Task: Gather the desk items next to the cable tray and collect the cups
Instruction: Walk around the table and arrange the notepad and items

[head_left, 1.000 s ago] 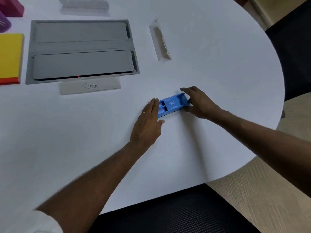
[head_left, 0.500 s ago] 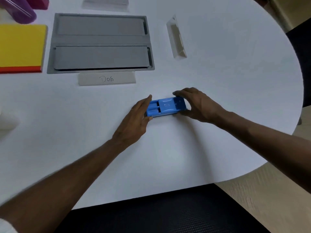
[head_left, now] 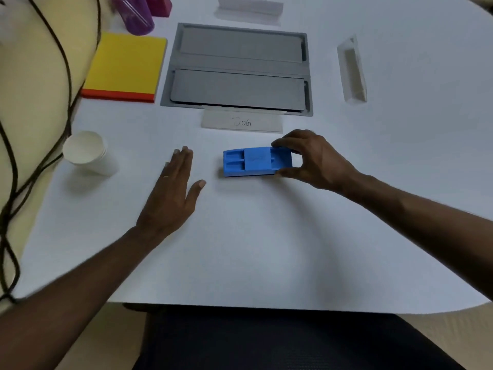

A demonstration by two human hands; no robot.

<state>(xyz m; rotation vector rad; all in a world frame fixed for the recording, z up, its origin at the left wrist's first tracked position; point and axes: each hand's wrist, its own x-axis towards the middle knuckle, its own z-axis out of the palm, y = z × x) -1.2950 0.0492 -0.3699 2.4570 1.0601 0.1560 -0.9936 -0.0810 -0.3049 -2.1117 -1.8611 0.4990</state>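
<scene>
Our right hand (head_left: 312, 158) pinches the right end of the blue plastic holder (head_left: 257, 161), which lies just near of the cable tray (head_left: 240, 64), while our left hand (head_left: 173, 193) rests flat and empty to its left; we judge it light and stiff, best gripped across its long sides.

Blue plastic box (head_left: 257, 161) matt; table (head_left: 266, 236) smooth white; paper cup (head_left: 86, 153).

- White table top (head_left: 266, 249): open stretch along the near edge.
- Passable gap between flat left hand (head_left: 173, 193) and blue plastic block (head_left: 256, 161) gripped by right hand (head_left: 312, 158).
- White paper cup (head_left: 85, 152) stands apart, left of that hand.
- White folded name card (head_left: 241, 122) sits just behind block.
</scene>
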